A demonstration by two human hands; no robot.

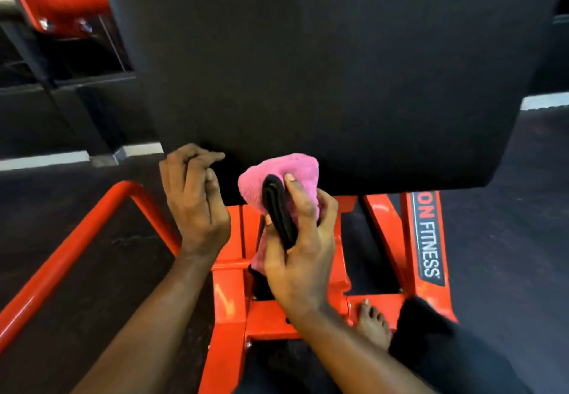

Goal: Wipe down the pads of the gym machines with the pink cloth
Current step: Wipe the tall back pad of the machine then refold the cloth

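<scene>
**Cloth at the lower edge of the pad**

Grip first: the right hand [301, 239] holds the pink cloth [286, 175] with thumb and fingers curled round it. Pinned against the cloth under the thumb is a black folded thing [278, 215], perhaps a wallet or a second rag; it is too dark to tell. The bunched top of the cloth touches the bottom edge of the big black pad [338, 70], just above the orange frame [234, 270]. The left hand [194, 196] sits just beside it at the same edge, fingers loosely curled, forefinger out toward the pad, holding nothing that shows.

The step in hand looks like wiping the pad's lower rim. Doing it well likely means opening the cloth flatter, so more than a bunched corner bears on the vinyl. The strokes should overlap along the edge, then climb the broad face above. The left hand could steady the pad. The black thing crowds the grip, so the cloth may slip under pressure.
</scene>
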